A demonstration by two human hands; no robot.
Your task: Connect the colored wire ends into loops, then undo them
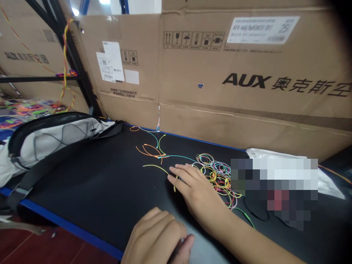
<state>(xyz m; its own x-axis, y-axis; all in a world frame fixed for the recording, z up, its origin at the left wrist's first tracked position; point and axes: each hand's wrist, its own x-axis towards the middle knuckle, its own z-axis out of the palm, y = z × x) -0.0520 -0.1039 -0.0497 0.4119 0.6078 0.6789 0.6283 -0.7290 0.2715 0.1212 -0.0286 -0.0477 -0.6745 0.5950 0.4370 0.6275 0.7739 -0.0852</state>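
Observation:
My right hand (pixel 198 194) lies flat on the black mat (pixel 104 183) with its fingers stretched out to the left. Its fingertips rest on a yellow-green strand (pixel 155 167). Just right of the hand lies a tangled pile of thin coloured elastic loops (pixel 217 170). Several loose orange, yellow and teal strands (pixel 151 150) lie spread out beyond the fingertips. My left hand (pixel 156 236) sits at the near edge of the mat with its fingers curled under and the thumb tucked against them. What it holds, if anything, is hidden.
A white and black bag (pixel 49 137) lies on the mat's left end. Tall cardboard boxes (pixel 247 91) wall off the back. A white plastic bag (pixel 327 183) lies at the right. The mat has a blue front edge (pixel 68 227), with red floor below it.

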